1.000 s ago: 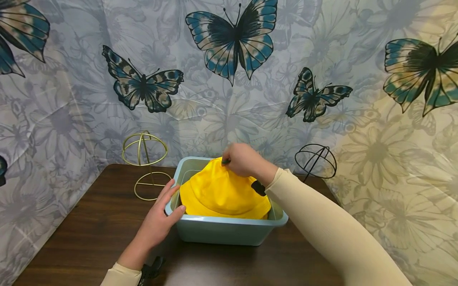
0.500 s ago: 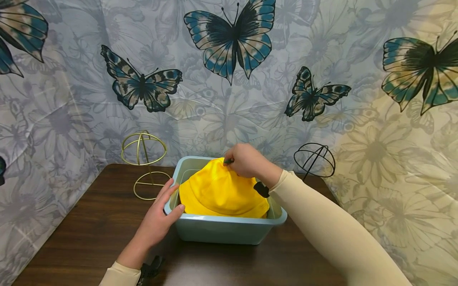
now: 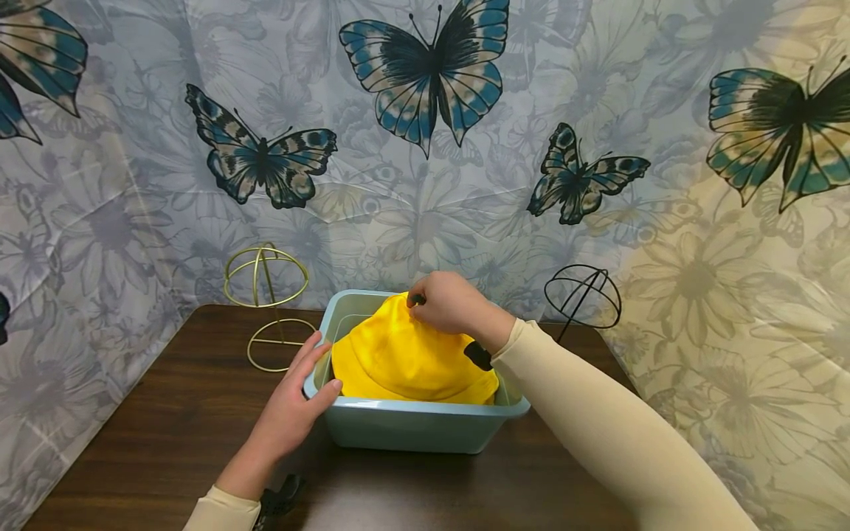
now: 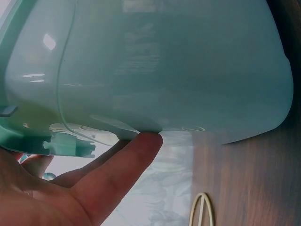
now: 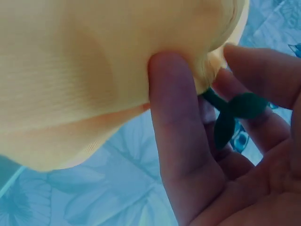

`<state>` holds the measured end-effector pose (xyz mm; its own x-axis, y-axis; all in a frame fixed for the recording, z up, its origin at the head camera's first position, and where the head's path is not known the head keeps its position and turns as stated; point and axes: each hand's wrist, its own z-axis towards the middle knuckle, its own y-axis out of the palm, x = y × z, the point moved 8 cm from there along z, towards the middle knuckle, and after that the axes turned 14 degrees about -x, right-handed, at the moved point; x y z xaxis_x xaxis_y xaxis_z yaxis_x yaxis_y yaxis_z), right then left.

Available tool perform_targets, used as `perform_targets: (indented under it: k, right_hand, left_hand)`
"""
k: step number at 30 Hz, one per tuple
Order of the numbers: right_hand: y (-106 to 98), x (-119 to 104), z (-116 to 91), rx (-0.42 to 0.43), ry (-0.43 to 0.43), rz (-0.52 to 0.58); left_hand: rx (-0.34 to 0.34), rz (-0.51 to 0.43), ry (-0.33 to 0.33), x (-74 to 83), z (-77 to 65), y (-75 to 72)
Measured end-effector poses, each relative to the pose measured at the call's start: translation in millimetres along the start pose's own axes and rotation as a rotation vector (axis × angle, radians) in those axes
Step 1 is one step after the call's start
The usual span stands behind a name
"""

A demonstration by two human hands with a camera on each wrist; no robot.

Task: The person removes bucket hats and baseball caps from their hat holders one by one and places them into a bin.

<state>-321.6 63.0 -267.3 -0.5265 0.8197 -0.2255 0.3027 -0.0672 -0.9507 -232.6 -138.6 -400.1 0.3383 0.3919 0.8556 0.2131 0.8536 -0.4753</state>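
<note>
A yellow brimmed hat (image 3: 408, 354) sits crown up in the pale blue-green plastic bin (image 3: 405, 428). From its crown's tip sticks a green stem with two leaves (image 5: 249, 105), clearest in the right wrist view. My right hand (image 3: 451, 302) pinches the crown around the base of this stem, thumb (image 5: 174, 117) on one side and fingers on the other. At the bin's left side, my left hand (image 3: 292, 405) rests with spread, fairly straight fingers, its thumb at the rim near the front corner. In the left wrist view, fingertips (image 4: 149, 141) touch the bin's outer wall.
A gold wire stand (image 3: 265, 302) is left of the bin on the dark wooden table (image 3: 173, 413). Behind my right arm, a black wire stand (image 3: 584, 295) shows its domed top. A butterfly-print cloth (image 3: 425, 206) hangs behind the table.
My right hand shifts slightly at the crown's tip, first a little right, then back left and down. The left hand, hat and bin stay nearly in place.
</note>
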Motion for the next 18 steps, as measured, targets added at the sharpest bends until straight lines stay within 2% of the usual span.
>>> perform_targets:
  k: [5,12,18]
  right_hand:
    - [7.2,-4.6,1.0,-0.038,0.019,0.048]
    - [27.6,-17.0,8.2,-0.157,-0.013,-0.056]
    - [34.4,-16.7,11.4,-0.167,-0.002,-0.084]
  left_hand:
    - [0.003,0.002,0.002,0.7,-1.0,-1.2]
    - [-0.001,0.0,-0.004,0.3,-0.5,-1.5]
    - [-0.003,-0.002,-0.007,-0.7,0.5,-0.4]
